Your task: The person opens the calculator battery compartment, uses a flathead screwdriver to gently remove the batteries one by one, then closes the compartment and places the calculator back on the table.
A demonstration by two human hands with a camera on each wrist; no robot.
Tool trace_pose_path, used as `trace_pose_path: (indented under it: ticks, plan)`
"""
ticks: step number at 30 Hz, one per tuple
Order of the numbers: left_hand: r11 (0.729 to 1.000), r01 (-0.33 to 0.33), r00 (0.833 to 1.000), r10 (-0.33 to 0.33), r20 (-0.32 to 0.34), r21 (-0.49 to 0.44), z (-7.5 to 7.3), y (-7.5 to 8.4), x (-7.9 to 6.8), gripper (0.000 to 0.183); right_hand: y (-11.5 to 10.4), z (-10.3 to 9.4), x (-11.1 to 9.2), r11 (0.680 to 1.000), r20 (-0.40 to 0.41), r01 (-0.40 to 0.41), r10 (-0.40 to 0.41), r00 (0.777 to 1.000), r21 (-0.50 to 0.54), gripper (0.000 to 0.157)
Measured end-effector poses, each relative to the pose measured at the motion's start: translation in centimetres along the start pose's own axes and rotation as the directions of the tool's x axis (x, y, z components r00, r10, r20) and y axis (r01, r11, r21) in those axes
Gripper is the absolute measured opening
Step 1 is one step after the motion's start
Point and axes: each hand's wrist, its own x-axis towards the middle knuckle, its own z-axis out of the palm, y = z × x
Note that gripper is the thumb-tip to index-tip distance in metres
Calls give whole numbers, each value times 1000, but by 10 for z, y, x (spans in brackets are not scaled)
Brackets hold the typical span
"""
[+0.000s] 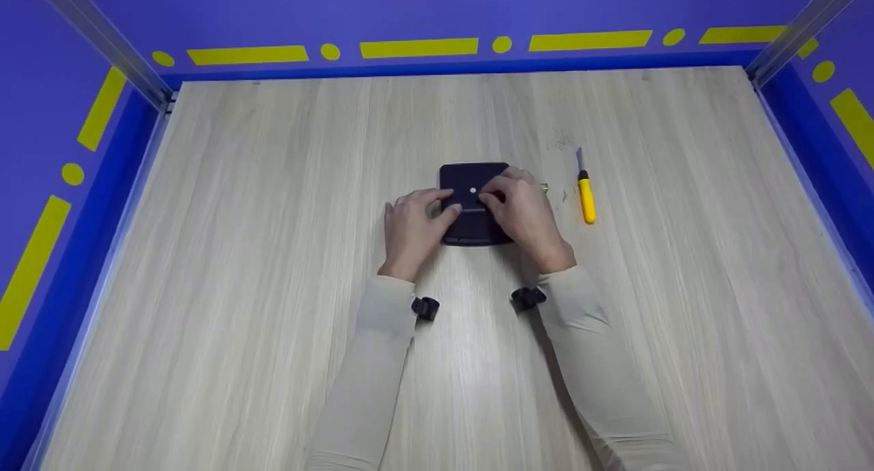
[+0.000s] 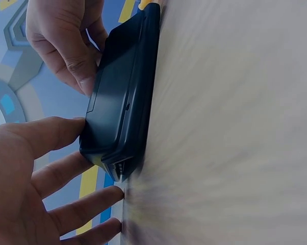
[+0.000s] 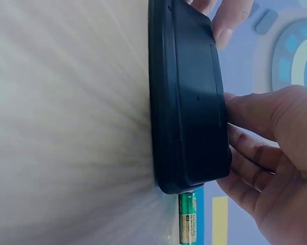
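Observation:
A flat black device (image 1: pixel 471 229) with rounded corners, perhaps a calculator, lies on the table with a small white round spot (image 1: pixel 473 190) and a straight seam on its upper face. My left hand (image 1: pixel 412 229) rests at its left side, thumb and index finger touching the edge and top while the other fingers spread toward the table. Over the right part of the face is my right hand (image 1: pixel 524 208), with bent fingers and its thumb touching the face. Whether anything small sits between those fingertips is hidden. A green battery (image 3: pixel 188 219) lies just beyond the device's right side.
A screwdriver with a yellow handle (image 1: pixel 587 199) lies to the right of the device. Dark specks (image 1: pixel 561 142) dot the wooden table (image 1: pixel 273 287) nearby. Blue walls with yellow marks (image 1: pixel 418 48) border the table's back and sides.

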Motion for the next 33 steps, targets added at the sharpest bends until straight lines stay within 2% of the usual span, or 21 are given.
trace_pose_path:
  ticks: [12, 17, 23, 28, 33]
  plan:
    - [1000, -21, 1000, 21, -12, 8, 0, 1, 0, 38, 1, -5, 0, 1000, 31, -26, 25, 999, 8, 13]
    - [999, 19, 999, -20, -34, -26, -2, 1, 1, 38, 5, -17, -2, 992, 57, -122, 120, 991, 34, 26]
    - [985, 51, 994, -66, -88, -162, -2, 0, 2, 35, 8, -25, -1, 972, 126, -233, 226, 966, 44, 39]
    - [949, 95, 990, -121, -69, -300, -2, 0, 2, 36, 10, -27, 0, 965, 172, -256, 245, 954, 48, 43]
    - [855, 190, 980, -193, 44, -483, -3, 1, 1, 41, 13, -27, 1, 955, 198, -285, 265, 944, 79, 45]
